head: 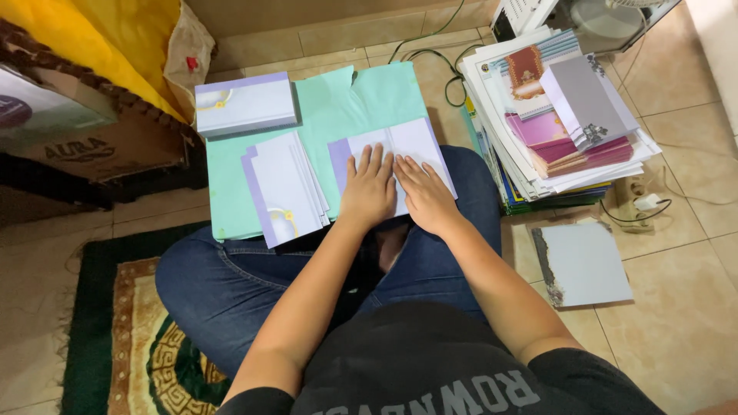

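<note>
- Hands first: the left hand (369, 188) and right hand (425, 194) both lie flat, palms down and fingers stretched out, side by side on a white card with a lilac edge (419, 142). Neither one grips anything, they just press on it.
- That card sits at the near right corner of a mint-green paper sheet (346, 104), which is my landmark for everything else. The sheet rests across the person's lap, on blue jeans (231, 277).
- On the sheet, left of the hands, there's a fanned stack of matching cards (286, 188). Can't count them exactly, several at least.
- At the sheet's far left corner: one shut lilac-and-white box (244, 102). What's inside doesn't show.
- Right of the sheet, on the tiled floor, a tall messy pile of printed cards and papers (557, 115), way too many to count.
- Nearer than that pile, one lone white card with a dark patterned edge (584, 263) lies on the tile.
- Left of the sheet, a cardboard box (100, 146); contents not visible.
- Below the sheet's left side, one green patterned rug (131, 338).
</note>
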